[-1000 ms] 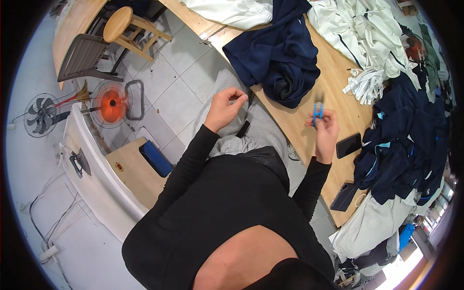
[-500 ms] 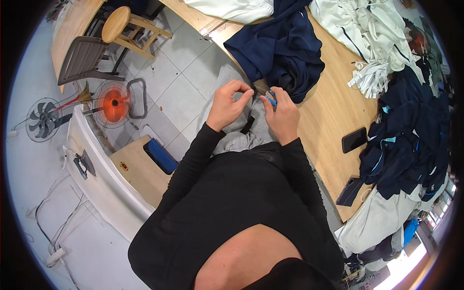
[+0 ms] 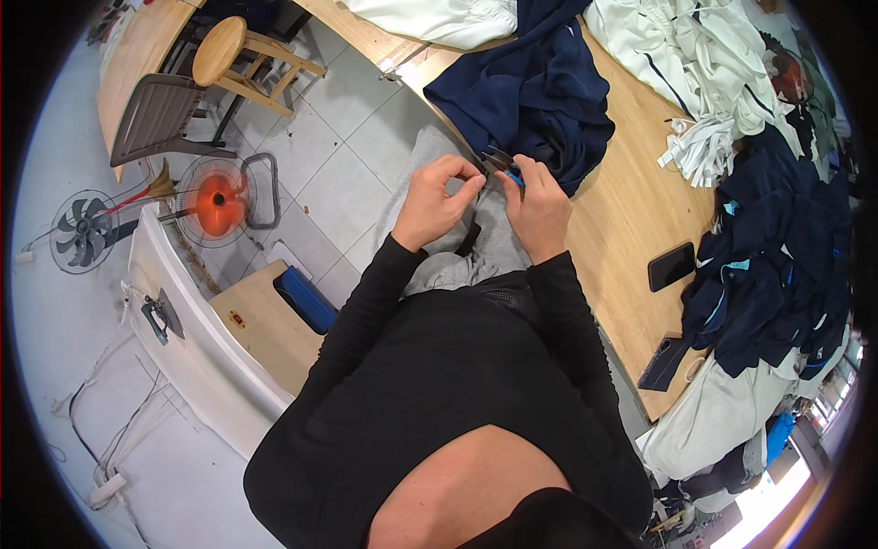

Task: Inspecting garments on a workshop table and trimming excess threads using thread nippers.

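My right hand (image 3: 537,206) grips small thread snips (image 3: 515,178) with blue handles, and their metal blades stand apart, pointing up and left. Close beside the blades, my left hand (image 3: 437,203) is closed in a pinch of thumb and forefinger. What that pinch holds is too small to make out. Just beyond both hands, a dark navy garment (image 3: 540,101) lies bunched on the wooden table and reaches its near edge. Below the hands is grey cloth (image 3: 448,265) over my lap.
On the table (image 3: 631,238) to the right lie a black phone (image 3: 671,266), a dark fabric piece (image 3: 661,362) and piles of white (image 3: 700,55) and navy garments (image 3: 777,256). To the left are an ironing board (image 3: 197,366) with an iron (image 3: 163,316), fans (image 3: 218,203), a chair (image 3: 155,114) and a stool (image 3: 219,50).
My right hand has shifted slightly right, and the snips have turned with their blades now visibly spread. My left hand stays pinched in nearly the same place.
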{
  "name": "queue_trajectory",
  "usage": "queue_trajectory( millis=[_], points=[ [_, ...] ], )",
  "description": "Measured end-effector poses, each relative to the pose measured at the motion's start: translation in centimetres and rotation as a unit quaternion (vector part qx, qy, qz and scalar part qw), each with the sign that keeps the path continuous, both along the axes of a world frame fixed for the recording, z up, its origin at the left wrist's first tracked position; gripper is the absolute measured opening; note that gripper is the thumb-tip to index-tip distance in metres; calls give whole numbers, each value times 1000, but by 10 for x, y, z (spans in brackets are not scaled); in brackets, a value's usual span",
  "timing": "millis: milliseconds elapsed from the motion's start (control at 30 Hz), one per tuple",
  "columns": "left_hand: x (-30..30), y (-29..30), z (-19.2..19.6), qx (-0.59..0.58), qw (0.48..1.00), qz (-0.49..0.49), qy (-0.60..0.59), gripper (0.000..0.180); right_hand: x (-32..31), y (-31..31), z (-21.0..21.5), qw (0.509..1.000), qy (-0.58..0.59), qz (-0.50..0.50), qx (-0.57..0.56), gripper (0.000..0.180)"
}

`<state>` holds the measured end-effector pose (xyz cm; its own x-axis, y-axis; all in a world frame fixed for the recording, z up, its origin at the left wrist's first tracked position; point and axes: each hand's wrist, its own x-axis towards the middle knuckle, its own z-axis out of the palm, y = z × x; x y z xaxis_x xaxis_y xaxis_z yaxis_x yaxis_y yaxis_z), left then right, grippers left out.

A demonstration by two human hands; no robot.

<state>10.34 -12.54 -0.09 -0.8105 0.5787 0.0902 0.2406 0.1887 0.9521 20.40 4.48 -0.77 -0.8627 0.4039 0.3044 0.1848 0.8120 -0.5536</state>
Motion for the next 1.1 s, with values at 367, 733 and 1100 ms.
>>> queue_trajectory(
  millis=[367, 733, 1100],
  points=[
    [-3, 1, -6, 32, 999, 23, 4, 9, 4, 2, -1, 999, 13, 0, -29, 28],
    [27, 22, 6, 15, 999, -5, 28, 9, 0, -5, 13, 681, -31, -94, -726, 20],
    [20, 48, 11, 189, 928, 54, -316, 27, 17, -5, 42, 840, 31, -51, -539, 13]
  ],
)
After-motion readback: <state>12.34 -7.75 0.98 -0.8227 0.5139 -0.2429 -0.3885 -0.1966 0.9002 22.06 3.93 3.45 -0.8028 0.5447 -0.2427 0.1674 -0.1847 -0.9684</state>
